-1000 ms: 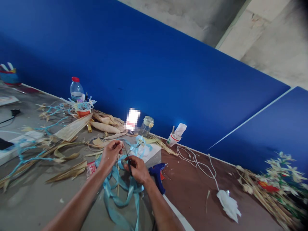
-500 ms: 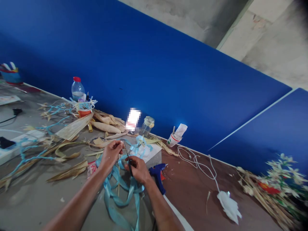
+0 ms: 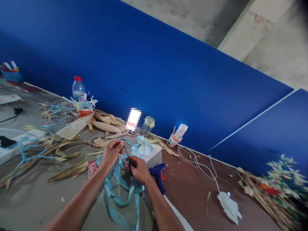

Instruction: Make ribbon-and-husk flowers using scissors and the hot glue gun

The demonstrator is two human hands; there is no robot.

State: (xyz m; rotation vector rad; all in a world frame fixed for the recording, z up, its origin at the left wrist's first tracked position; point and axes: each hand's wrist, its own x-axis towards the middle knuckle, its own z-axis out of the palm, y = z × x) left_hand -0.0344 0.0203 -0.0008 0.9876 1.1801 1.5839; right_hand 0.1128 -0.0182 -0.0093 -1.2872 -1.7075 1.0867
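My right hand is closed around the dark handles of a pair of scissors, its blades pointing up and left toward my left hand. My left fingers are pinched together at the scissors' tip, on something small and pale that I cannot make out. Light blue ribbon lies in loose loops below and between my hands, and more of it curls behind them. A blue glue gun lies right of my right hand. Beside my left forearm is a red and white packet.
Dried corn husks spread behind and left of my hands. A glass jar, a white cup and a red-capped bottle stand along the blue partition. A white cable runs across the right side, near white flowers.
Almost nothing differs. Both hands and the scissors hold nearly the same position, and the view has shifted very slightly.
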